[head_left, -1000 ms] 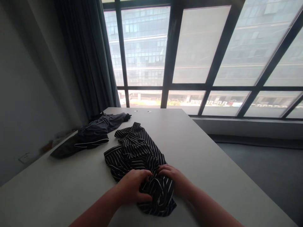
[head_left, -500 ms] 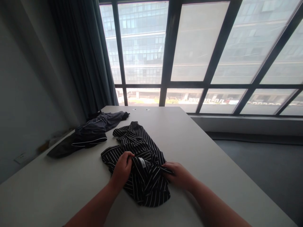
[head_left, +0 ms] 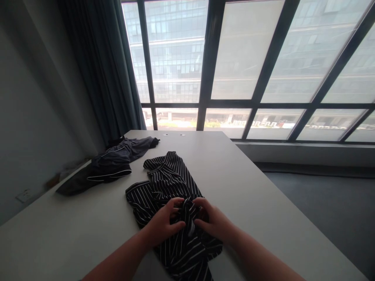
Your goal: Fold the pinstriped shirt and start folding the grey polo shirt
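A black garment with thin white stripes [head_left: 172, 179] lies crumpled on the white table, its lower part spreading toward me. My left hand [head_left: 164, 224] curls round a bunched fold near the garment's middle, thumb and forefinger on its left side. My right hand [head_left: 213, 222] grips the same fold from the right, fingertips close to those of the left. Between the two hands the cloth is gathered upward, and a small pale patch [head_left: 191, 227] shows on it. Some fingers of both hands are hidden behind the fabric.
Dark grey and black clothing with white piping [head_left: 114, 160] lies heaped along the table's left side. Two small round fittings sit at the far end of the white table [head_left: 249, 195]. Beyond stand a dark curtain [head_left: 96, 66] and framed windows; grey floor lies to the right.
Both hands have come together over the garment's middle, the left moving right and toward me. The gathered cloth has shifted, and the garment's lower end now reaches nearer to me.
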Demonstrator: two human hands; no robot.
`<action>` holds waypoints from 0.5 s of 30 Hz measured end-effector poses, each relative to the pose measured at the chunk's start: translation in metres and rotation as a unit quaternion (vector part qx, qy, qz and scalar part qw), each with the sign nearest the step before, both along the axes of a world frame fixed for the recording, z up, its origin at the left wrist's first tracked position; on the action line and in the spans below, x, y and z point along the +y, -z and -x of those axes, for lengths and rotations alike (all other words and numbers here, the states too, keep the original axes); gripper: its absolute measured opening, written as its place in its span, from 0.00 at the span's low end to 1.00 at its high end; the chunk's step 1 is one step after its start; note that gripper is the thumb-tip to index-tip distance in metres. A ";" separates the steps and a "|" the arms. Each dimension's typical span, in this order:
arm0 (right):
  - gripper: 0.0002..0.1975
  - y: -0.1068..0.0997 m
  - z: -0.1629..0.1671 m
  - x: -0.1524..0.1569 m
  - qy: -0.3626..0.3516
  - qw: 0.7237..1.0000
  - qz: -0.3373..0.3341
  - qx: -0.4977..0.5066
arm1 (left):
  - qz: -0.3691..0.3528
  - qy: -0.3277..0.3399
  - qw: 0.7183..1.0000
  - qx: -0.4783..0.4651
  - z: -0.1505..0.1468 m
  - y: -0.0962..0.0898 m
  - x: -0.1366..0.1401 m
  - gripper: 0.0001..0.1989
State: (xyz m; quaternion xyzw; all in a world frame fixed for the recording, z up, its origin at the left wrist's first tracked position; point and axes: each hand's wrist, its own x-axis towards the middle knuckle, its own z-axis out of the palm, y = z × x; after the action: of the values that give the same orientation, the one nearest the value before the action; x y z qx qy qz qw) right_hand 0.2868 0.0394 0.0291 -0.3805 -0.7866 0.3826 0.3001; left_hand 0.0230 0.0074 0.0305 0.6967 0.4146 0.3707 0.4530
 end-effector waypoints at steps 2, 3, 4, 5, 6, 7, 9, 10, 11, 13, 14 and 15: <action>0.39 0.002 0.001 0.001 -0.007 0.999 0.022 0.026 | -0.015 0.046 0.999 0.007 -0.005 -0.001 -0.006 0.36; 0.39 0.002 0.001 0.002 -0.011 0.999 0.026 0.032 | -0.027 0.062 0.998 0.007 -0.008 -0.003 -0.008 0.38; 0.36 0.002 0.001 0.003 -0.009 0.999 0.023 0.030 | -0.045 0.069 0.997 0.008 -0.010 -0.004 -0.010 0.39; 0.30 0.001 0.001 0.004 0.000 1.000 0.014 0.024 | -0.071 0.060 0.996 0.013 -0.013 -0.006 -0.013 0.40; 0.22 0.000 0.001 0.005 0.019 1.000 0.003 0.018 | -0.100 0.034 0.994 0.027 -0.017 -0.007 -0.015 0.39; 0.15 -0.001 0.001 0.006 0.043 0.999 -0.005 0.017 | -0.127 -0.006 0.991 0.051 -0.020 -0.009 -0.019 0.36; 0.09 -0.001 0.000 0.009 0.096 0.995 -0.005 0.035 | -0.136 -0.086 0.980 0.120 -0.028 -0.013 -0.026 0.30; 0.09 0.000 -0.001 0.011 0.119 0.991 0.005 0.056 | -0.111 -0.105 0.975 0.159 -0.031 -0.014 -0.029 0.27; 0.10 0.000 -0.002 0.013 0.138 0.987 0.021 0.083 | -0.076 -0.105 0.972 0.196 -0.033 -0.015 -0.032 0.23; 0.12 0.002 -0.005 0.017 0.165 0.974 0.059 0.142 | -0.016 -0.064 0.966 0.250 -0.035 -0.016 -0.034 0.13; 0.13 0.003 -0.006 0.018 0.175 0.966 0.078 0.171 | 0.001 -0.046 0.964 0.263 -0.034 -0.015 -0.034 0.08; 0.14 0.004 -0.008 0.020 0.183 0.958 0.096 0.197 | 0.007 -0.042 0.962 0.268 -0.031 -0.014 -0.031 0.05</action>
State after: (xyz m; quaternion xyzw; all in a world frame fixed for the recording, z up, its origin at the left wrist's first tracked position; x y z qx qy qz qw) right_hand 0.2943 0.0592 0.0254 -0.4617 -0.5883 0.4624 0.4763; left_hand 0.0545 -0.0238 0.0445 0.7493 0.5523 0.1859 0.3145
